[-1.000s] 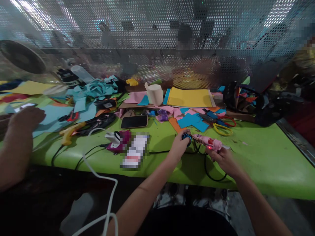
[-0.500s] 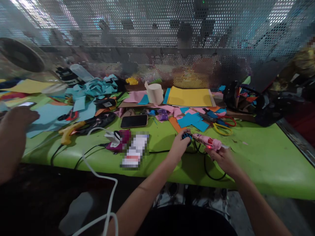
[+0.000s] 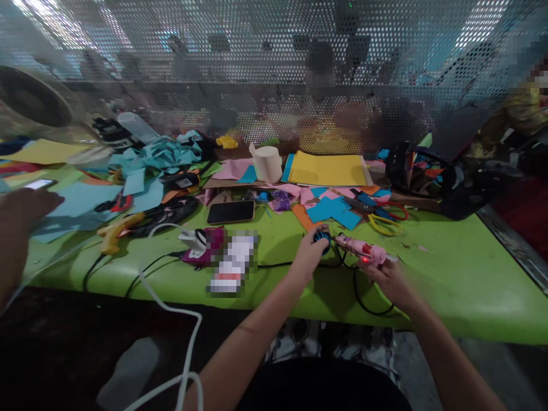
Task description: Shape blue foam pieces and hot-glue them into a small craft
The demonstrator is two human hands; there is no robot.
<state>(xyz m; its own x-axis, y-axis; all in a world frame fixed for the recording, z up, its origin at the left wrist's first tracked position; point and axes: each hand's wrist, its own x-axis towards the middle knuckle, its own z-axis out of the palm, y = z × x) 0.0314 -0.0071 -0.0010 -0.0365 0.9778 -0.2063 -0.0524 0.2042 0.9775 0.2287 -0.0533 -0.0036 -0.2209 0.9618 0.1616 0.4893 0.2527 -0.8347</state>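
Observation:
My right hand is wrapped round the handle of a pink glue gun, with a red light lit on its side. A pale glue stick end pokes out at its back. The nozzle points left, close to a small round dark-and-blue striped object, whose kind I cannot make out. My left hand grips that object between thumb and fingers. Whether the nozzle touches it is too small to tell. A black cord loops below the glue gun.
On the green table lie a black phone, a phone with a blurred screen, a yellow glue gun, a purple power strip and yellow-handled pliers. Coloured paper and a white roll stand behind. Another person's hand is at left.
My left hand has turned the round object slightly, so more of its blue stripes show. My right hand keeps the glue gun in nearly the same place. The view has shifted slightly.

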